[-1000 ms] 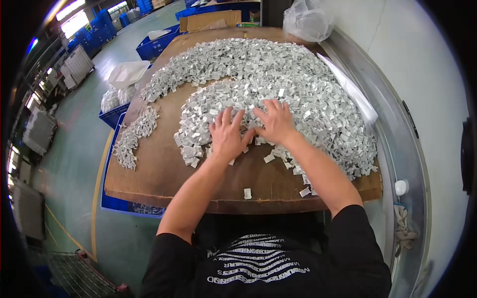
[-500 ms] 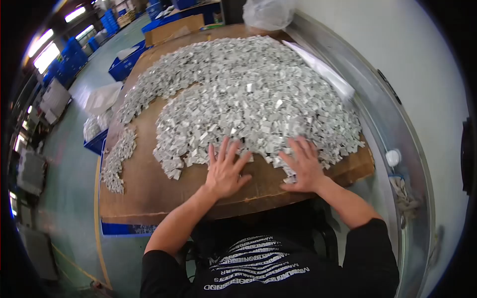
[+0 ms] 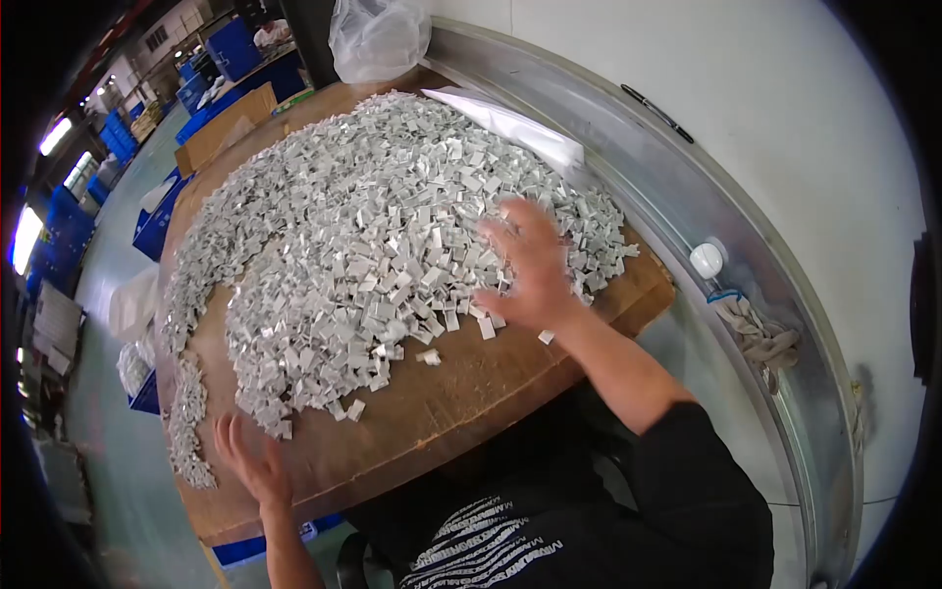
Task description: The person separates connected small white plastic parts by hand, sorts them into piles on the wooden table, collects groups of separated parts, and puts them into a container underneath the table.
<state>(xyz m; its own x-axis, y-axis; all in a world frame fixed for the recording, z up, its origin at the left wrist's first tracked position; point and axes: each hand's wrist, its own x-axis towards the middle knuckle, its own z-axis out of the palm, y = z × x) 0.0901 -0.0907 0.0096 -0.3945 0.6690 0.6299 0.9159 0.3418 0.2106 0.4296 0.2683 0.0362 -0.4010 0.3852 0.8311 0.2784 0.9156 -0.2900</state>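
Observation:
A broad heap of small, flat, silvery-grey rectangular pieces (image 3: 363, 255) covers much of a brown cardboard-like tabletop (image 3: 432, 412). Over the right part of the heap is my right hand (image 3: 535, 265), slightly blurred, its fingers and thumb apart; whether the fingertips touch the pieces I cannot tell. My left hand (image 3: 255, 463) is at the near left of the tabletop, fingers spread and nothing in them. It sits between the heap's near edge and a narrow strip of similar pieces (image 3: 186, 422) on the left. A few loose pieces lie in front of the heap.
A white sheet or flat bag (image 3: 510, 128) lies along the far right edge, near a clear plastic bag (image 3: 378, 39). Against the wall runs a metal ledge (image 3: 677, 211) with a pen (image 3: 657, 113) and a hanging glove-like cloth (image 3: 756, 334). Blue bins (image 3: 157, 221) stand left.
The view has turned right. My left hand has moved left, away from the heap's front edge. My right hand has shifted farther in over the right side of the heap.

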